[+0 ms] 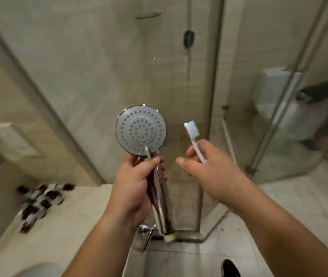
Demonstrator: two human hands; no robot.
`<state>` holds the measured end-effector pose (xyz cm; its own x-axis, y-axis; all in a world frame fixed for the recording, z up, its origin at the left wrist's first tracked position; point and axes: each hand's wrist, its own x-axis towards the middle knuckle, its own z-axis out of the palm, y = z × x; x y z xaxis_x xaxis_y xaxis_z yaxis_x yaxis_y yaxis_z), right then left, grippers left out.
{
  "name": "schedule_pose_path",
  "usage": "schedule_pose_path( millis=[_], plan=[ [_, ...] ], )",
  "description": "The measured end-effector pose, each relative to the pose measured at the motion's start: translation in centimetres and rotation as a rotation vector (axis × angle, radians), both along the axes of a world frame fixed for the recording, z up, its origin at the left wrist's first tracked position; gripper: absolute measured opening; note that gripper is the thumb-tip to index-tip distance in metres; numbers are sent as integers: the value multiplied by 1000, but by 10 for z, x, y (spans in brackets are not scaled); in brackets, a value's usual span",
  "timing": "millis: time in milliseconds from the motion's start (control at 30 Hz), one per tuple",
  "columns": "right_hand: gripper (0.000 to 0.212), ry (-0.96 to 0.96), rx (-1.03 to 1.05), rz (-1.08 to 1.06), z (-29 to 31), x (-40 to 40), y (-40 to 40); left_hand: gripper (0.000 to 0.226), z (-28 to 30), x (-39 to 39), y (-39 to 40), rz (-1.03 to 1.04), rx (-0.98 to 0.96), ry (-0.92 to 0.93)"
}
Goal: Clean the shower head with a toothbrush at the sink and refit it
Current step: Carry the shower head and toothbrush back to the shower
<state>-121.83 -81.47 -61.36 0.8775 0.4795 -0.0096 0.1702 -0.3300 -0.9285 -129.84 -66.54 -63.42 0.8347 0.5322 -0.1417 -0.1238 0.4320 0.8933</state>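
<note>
My left hand [134, 186] grips the chrome handle of the shower head [141, 130], held upright with its round grey nozzle face turned toward me. The handle's threaded end points down, with no hose on it. To the right, my right hand [209, 170] pinches the white handle of a toothbrush [194, 136], whose bristle head points up. The toothbrush stands a short way to the right of the shower head and does not touch it.
A glass shower screen [215, 76] rises straight ahead, with a toilet [291, 114] behind it at the right. Several small dark-capped bottles [41, 202] lie on the pale counter [69, 226] at the left. A chrome faucet [146, 231] sits below the handle.
</note>
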Motion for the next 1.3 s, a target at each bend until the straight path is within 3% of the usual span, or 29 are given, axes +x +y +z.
schedule_pose_path(
  millis=[333, 567, 833, 1033, 1300],
  plan=[
    [9, 172, -89, -437, -20, -1, -112, 25, -21, 52, -55, -448, 142, 219],
    [21, 219, -117, -505, -58, 24, -165, 21, -47, 98, -95, -551, 124, 362],
    [34, 297, -306, -481, -121, 103, -262, 27, -86, 180, -129, -461, 138, 465],
    [36, 293, -360, -402, -113, 208, -321, 30, -86, 244, -147, -304, 90, 533],
    [31, 267, -359, -212, -111, 351, -274, 32, -111, 270, -140, -99, 17, 686]
  ],
)
